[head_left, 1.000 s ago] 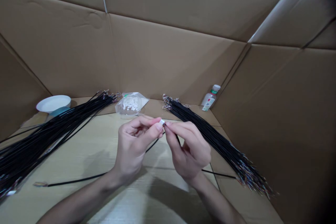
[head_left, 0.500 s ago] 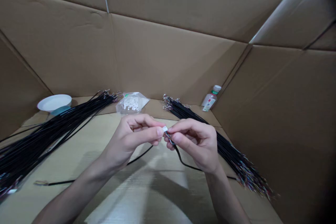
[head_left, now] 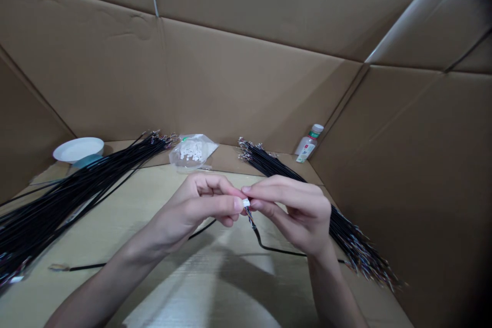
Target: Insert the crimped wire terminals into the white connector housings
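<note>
Between the thumb and index finger of my left hand (head_left: 207, 207) is a small white connector (head_left: 246, 203). Thin coloured wires run down from it into a black cable (head_left: 265, 247), which curves to the right beneath my right hand (head_left: 294, 210). The fingertips of my right hand are pinched at the connector's right side; they also touch or nearly touch my left fingertips. Part of a black cable passes behind my left forearm, and its stripped end (head_left: 59, 267) lies on the table at the left.
Black cable bundles lie at the left (head_left: 77, 189) and right (head_left: 338, 225). Along the back stand a white bowl (head_left: 79, 149), a clear bag of small white pieces (head_left: 192, 151) and a bottle (head_left: 307, 144). Cardboard walls (head_left: 249, 82) surround the table (head_left: 161, 292).
The connector has moved slightly down and right with my left fingers. My right fingers have shifted from the wires to the connector's side, and the coloured wires now hang exposed.
</note>
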Action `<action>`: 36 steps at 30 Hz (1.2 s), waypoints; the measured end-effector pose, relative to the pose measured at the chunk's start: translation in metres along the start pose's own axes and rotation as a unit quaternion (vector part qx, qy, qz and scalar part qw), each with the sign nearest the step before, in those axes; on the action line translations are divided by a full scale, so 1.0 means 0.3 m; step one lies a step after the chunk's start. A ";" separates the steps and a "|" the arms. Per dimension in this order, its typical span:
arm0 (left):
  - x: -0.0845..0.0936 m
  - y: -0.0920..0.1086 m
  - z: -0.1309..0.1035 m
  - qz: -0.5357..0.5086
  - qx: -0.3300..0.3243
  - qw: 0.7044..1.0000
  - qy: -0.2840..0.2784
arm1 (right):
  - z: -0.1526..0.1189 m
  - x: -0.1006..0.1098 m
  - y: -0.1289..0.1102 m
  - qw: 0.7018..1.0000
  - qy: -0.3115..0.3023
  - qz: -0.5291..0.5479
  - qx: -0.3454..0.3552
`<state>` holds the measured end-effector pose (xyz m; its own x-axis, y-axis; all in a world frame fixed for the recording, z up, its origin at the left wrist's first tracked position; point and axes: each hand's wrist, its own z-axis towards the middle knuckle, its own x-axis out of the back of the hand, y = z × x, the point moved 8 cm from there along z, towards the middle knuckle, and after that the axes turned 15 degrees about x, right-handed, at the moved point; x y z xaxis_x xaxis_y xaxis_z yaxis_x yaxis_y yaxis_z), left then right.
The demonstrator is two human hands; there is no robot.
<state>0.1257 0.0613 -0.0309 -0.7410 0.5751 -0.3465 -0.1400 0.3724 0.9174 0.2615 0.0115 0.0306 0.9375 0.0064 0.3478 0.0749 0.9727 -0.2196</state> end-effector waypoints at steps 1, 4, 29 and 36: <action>-0.002 -0.003 -0.001 0.000 0.003 1.000 -0.002 | 0.001 0.002 -0.005 1.000 0.001 -0.008 0.006; -0.007 -0.011 0.001 0.000 0.008 1.000 -0.008 | 0.002 0.005 -0.021 0.999 -0.002 -0.027 0.027; -0.011 -0.010 -0.012 0.065 -0.009 0.998 0.011 | -0.008 0.007 -0.064 0.990 -0.035 -0.108 0.088; -0.014 0.015 -0.034 0.084 -0.029 0.996 0.026 | -0.003 0.016 -0.031 0.996 0.006 -0.041 0.079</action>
<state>0.1215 0.0531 -0.0233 -0.7901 0.5866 -0.1780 -0.0483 0.2298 0.9720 0.2657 0.0024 0.0335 0.9345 -0.0761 0.3478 0.0974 0.9943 -0.0443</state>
